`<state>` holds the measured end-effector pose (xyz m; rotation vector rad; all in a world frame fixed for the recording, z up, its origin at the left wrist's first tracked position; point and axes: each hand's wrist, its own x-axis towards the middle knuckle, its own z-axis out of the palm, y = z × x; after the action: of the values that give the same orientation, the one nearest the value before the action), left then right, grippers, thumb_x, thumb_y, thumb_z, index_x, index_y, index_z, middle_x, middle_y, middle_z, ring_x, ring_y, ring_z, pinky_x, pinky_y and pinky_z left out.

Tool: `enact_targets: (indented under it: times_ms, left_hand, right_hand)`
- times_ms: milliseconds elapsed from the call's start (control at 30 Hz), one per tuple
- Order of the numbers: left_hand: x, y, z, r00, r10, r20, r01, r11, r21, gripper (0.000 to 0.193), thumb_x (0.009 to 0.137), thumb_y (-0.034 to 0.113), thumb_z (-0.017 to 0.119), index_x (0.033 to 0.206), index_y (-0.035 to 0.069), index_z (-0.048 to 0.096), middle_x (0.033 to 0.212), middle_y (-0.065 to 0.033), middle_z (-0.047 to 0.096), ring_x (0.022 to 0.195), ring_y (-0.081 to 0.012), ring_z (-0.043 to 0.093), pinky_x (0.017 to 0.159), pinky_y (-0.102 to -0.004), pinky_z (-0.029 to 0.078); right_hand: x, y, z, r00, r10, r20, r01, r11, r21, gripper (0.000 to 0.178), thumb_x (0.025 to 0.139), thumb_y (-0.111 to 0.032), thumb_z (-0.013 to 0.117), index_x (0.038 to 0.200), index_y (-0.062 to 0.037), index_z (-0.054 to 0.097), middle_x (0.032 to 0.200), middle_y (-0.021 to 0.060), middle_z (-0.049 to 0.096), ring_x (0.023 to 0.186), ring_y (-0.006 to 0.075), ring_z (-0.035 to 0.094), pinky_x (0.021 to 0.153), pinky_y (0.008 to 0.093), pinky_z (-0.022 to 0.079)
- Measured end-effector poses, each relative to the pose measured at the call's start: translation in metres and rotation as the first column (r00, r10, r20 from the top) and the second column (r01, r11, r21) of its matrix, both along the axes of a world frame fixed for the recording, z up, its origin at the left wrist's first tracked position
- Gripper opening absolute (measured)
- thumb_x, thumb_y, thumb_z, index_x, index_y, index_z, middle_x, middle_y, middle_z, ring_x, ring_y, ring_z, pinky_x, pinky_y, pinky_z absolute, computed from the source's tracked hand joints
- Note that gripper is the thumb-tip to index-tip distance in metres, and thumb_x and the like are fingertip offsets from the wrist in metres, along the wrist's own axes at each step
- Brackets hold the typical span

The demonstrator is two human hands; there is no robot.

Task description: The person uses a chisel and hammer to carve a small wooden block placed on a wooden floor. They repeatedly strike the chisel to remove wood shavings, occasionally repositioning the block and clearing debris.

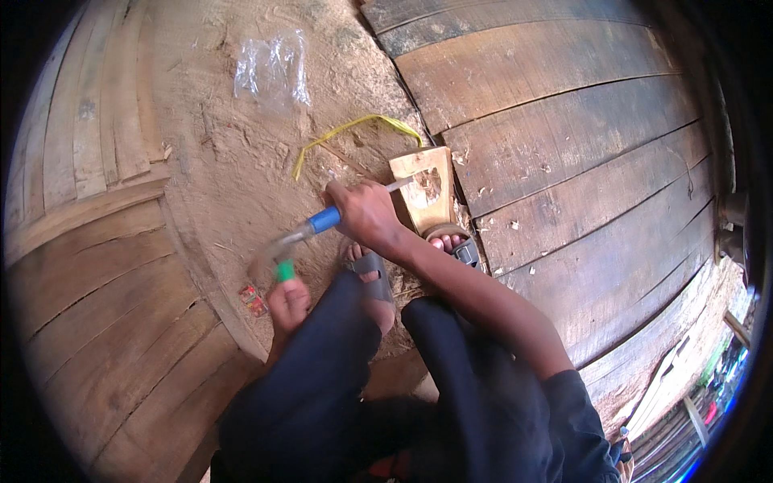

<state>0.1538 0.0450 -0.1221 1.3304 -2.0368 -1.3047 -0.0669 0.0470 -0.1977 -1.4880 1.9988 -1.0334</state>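
1. The right hand (366, 213), just above the picture's centre, was closed round a blue-handled chisel (324, 219); its metal blade ran toward two o'clock onto the wooden block (423, 189).
2. The left hand (287, 304), at seven o'clock from the right hand, was closed on a green-handled tool (283, 270), blurred by motion, so its head could not be made out.
3. The wooden block lay on sandy ground, its near end touching a sandalled foot (452, 244).
4. A yellow strap (354, 129) curved at twelve o'clock of the block; a clear plastic bag (272, 68) lay at eleven o'clock.
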Motion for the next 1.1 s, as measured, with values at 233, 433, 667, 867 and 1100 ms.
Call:
enact_targets:
  times_ms: [233,433,667,867,1100]
  left_hand:
    - [0.007,0.002,-0.004,0.990,0.055,-0.130,-0.041,0.993,0.111,0.051,0.101,0.049,0.045,0.073,0.007,0.044,0.055,-0.0018,0.037,0.045,-0.0124,0.037,0.042,-0.0282,0.031]
    - [-0.003,-0.003,0.008,0.852,0.141,-0.505,-0.071,0.985,0.155,0.045,0.102,0.044,0.044,0.078,0.006,0.047,0.057,-0.0032,0.042,0.046,-0.0144,0.040,0.044,-0.0308,0.032]
    - [-0.003,0.005,0.027,0.735,0.297,-0.610,-0.209,0.954,0.213,0.046,0.103,0.043,0.041,0.079,0.005,0.047,0.059,-0.0014,0.042,0.047,-0.0113,0.039,0.045,-0.0269,0.030]
    - [0.005,-0.007,0.009,0.981,0.109,-0.159,-0.058,0.952,0.299,0.042,0.104,0.046,0.037,0.086,0.008,0.042,0.056,-0.0008,0.037,0.044,-0.0095,0.034,0.041,-0.0248,0.029]
    - [-0.007,-0.001,0.001,0.855,0.463,-0.233,-0.245,0.757,0.606,0.043,0.105,0.047,0.036,0.086,0.009,0.043,0.057,0.0003,0.036,0.045,-0.0074,0.032,0.042,-0.0243,0.027]
  right_hand:
    - [-0.001,-0.002,-0.003,1.000,-0.009,-0.020,0.008,0.999,-0.038,0.016,0.084,-0.022,0.066,0.086,-0.0096,0.056,0.059,0.0117,0.060,0.057,0.0332,0.063,0.059,0.0460,0.049]
    - [-0.007,-0.001,0.000,1.000,-0.013,-0.023,0.012,0.997,-0.076,0.015,0.080,-0.018,0.068,0.085,-0.0094,0.057,0.059,0.0108,0.060,0.057,0.0334,0.063,0.061,0.0463,0.049]
    - [-0.002,0.002,0.007,0.999,-0.012,0.041,0.014,0.998,-0.053,0.017,0.080,-0.021,0.070,0.088,-0.0099,0.060,0.061,0.0129,0.060,0.059,0.0366,0.062,0.058,0.0467,0.049]
    - [-0.028,0.011,0.032,0.996,0.072,0.044,-0.060,0.974,-0.219,0.051,0.075,-0.016,0.073,0.120,-0.0041,0.052,0.094,0.0164,0.058,0.094,0.0378,0.059,0.078,0.0444,0.048]
    - [-0.031,0.092,0.026,0.970,0.133,0.203,-0.096,0.978,-0.183,0.044,0.077,-0.010,0.069,0.118,-0.0026,0.054,0.095,0.0137,0.058,0.098,0.0359,0.058,0.086,0.0441,0.048]
